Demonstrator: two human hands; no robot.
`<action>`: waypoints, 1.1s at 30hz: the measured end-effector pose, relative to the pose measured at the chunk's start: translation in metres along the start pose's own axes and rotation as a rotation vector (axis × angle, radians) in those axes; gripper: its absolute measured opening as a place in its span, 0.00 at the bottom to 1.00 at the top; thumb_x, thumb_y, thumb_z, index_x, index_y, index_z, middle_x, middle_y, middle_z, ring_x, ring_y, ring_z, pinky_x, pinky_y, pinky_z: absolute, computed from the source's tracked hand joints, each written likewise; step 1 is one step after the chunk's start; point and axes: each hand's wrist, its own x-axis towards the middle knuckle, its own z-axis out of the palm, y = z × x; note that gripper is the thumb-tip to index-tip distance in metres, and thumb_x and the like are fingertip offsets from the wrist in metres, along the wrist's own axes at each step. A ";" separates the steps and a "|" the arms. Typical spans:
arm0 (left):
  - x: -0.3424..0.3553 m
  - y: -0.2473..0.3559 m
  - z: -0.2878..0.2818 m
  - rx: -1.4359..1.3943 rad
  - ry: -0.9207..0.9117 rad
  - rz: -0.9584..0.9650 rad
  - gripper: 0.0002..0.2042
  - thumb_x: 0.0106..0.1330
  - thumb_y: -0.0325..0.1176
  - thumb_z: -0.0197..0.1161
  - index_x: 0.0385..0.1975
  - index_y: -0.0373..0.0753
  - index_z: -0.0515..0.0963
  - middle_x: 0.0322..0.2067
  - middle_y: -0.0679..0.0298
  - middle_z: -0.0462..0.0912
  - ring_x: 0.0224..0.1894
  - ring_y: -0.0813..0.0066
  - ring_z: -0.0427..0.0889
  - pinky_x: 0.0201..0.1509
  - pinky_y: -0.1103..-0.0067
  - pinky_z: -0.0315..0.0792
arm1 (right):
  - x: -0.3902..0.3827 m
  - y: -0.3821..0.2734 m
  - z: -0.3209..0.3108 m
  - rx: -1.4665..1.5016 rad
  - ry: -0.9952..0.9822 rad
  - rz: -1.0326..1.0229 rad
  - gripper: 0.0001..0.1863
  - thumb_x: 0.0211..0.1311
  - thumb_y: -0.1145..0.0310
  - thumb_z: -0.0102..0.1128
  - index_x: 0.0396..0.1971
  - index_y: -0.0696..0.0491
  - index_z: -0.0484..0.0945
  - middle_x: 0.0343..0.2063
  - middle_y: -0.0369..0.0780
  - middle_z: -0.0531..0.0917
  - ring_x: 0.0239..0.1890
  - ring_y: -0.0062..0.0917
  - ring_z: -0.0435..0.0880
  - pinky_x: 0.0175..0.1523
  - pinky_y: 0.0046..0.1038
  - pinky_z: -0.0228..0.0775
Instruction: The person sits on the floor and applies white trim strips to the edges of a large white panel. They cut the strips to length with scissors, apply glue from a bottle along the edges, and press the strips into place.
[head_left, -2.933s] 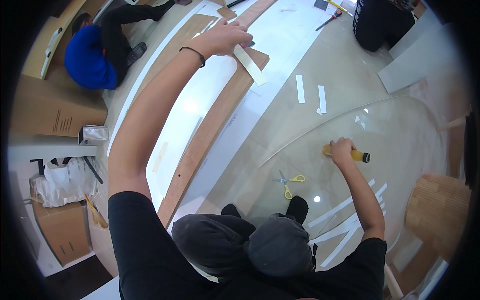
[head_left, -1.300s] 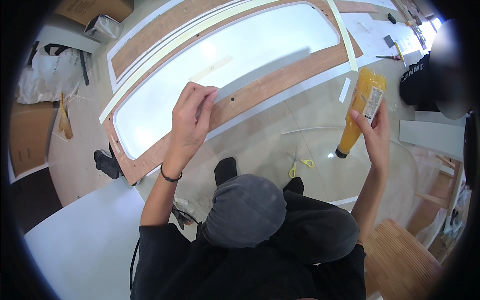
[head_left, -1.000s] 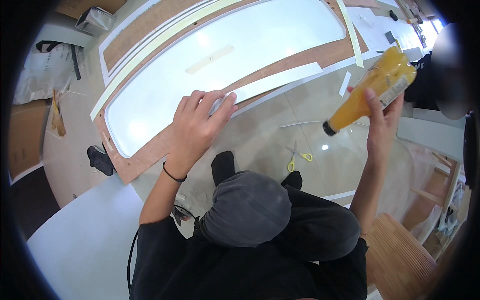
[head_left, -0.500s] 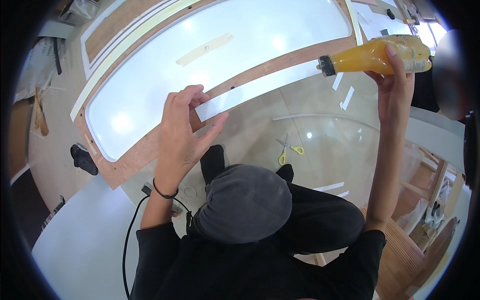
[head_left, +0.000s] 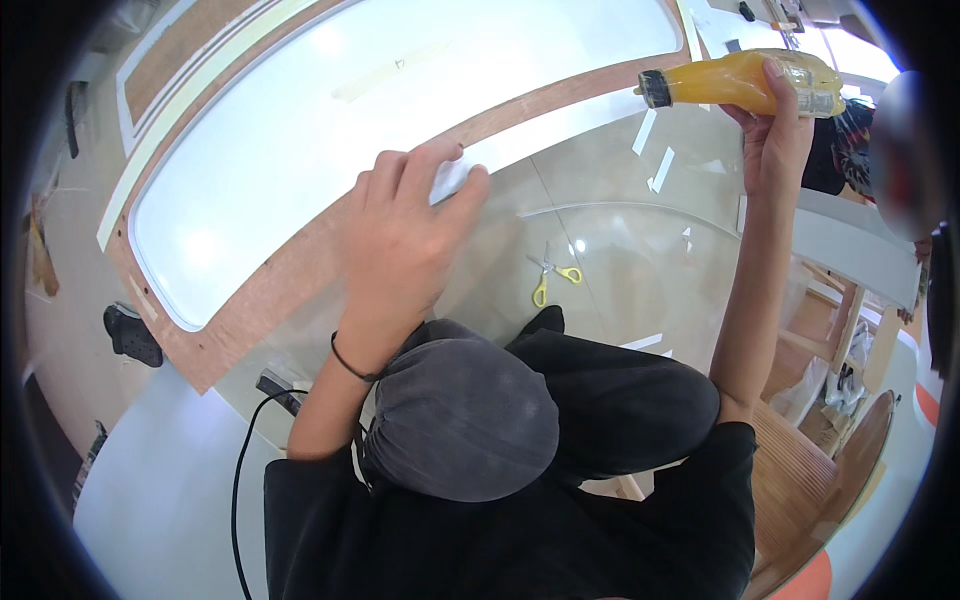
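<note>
My right hand [head_left: 775, 140] is wrapped round a clear plastic bottle [head_left: 725, 82] of yellow-orange liquid, tilted almost level with its black cap to the left. Along the front edge of a curved wooden frame [head_left: 250, 290] runs a white strip [head_left: 560, 128]. At the strip's near left end, my left hand [head_left: 405, 220] has thumb and forefinger on opposite edges of it; the palm hides the very end. Inside the frame lies a glossy white panel [head_left: 300, 160] with a piece of masking tape [head_left: 380, 80] on it.
Yellow-handled scissors [head_left: 548, 275] lie on the tiled floor in front of me, with white offcuts [head_left: 660, 170] and a thin bent strip [head_left: 620, 205] beyond. A black cable [head_left: 240, 490] runs at my left. Another person's sleeve [head_left: 850, 140] shows at the right, near a wooden stool [head_left: 790, 480].
My left hand has moved right along the white strip, and its thumb and forefinger have closed in on it. The bottle stays held in my right hand. The whole view has shifted slightly.
</note>
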 end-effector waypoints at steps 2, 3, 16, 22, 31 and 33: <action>0.001 0.003 0.007 0.012 0.042 -0.004 0.09 0.53 0.29 0.71 0.34 0.42 0.81 0.41 0.68 0.78 0.38 0.69 0.75 0.36 0.74 0.71 | -0.002 -0.001 0.003 -0.064 0.002 -0.015 0.25 0.63 0.64 0.67 0.53 0.63 0.71 0.44 0.45 0.82 0.45 0.29 0.87 0.42 0.33 0.89; 0.000 0.004 0.009 -0.002 0.065 -0.036 0.09 0.53 0.29 0.71 0.33 0.42 0.81 0.41 0.68 0.78 0.38 0.69 0.76 0.36 0.75 0.71 | -0.003 -0.001 0.004 -0.095 0.002 -0.020 0.25 0.63 0.65 0.68 0.54 0.63 0.70 0.44 0.45 0.81 0.45 0.30 0.87 0.41 0.33 0.90; -0.002 0.004 0.025 -0.042 0.209 -0.062 0.09 0.53 0.30 0.75 0.32 0.41 0.82 0.38 0.71 0.82 0.37 0.69 0.76 0.36 0.75 0.72 | -0.016 0.006 0.023 -0.264 -0.004 -0.193 0.28 0.63 0.68 0.69 0.56 0.63 0.65 0.47 0.48 0.78 0.45 0.31 0.86 0.39 0.35 0.90; -0.003 0.002 0.027 -0.081 0.213 -0.059 0.09 0.52 0.30 0.74 0.31 0.40 0.82 0.39 0.70 0.81 0.39 0.68 0.76 0.37 0.74 0.71 | -0.026 -0.001 0.038 -0.409 -0.056 -0.518 0.27 0.60 0.71 0.72 0.53 0.62 0.66 0.46 0.46 0.79 0.46 0.25 0.84 0.44 0.27 0.85; -0.005 -0.001 0.026 -0.120 0.197 -0.053 0.09 0.51 0.29 0.74 0.29 0.39 0.80 0.39 0.69 0.80 0.40 0.68 0.76 0.38 0.74 0.71 | -0.044 -0.008 0.049 -0.526 -0.174 -0.596 0.27 0.59 0.72 0.75 0.51 0.61 0.67 0.44 0.42 0.79 0.43 0.20 0.82 0.47 0.20 0.77; -0.005 -0.002 0.026 -0.125 0.201 -0.057 0.10 0.51 0.29 0.74 0.29 0.39 0.80 0.39 0.69 0.80 0.39 0.68 0.76 0.38 0.74 0.71 | -0.033 -0.005 0.053 -0.457 -0.059 -0.673 0.27 0.59 0.72 0.75 0.51 0.61 0.67 0.43 0.42 0.79 0.43 0.19 0.81 0.47 0.19 0.77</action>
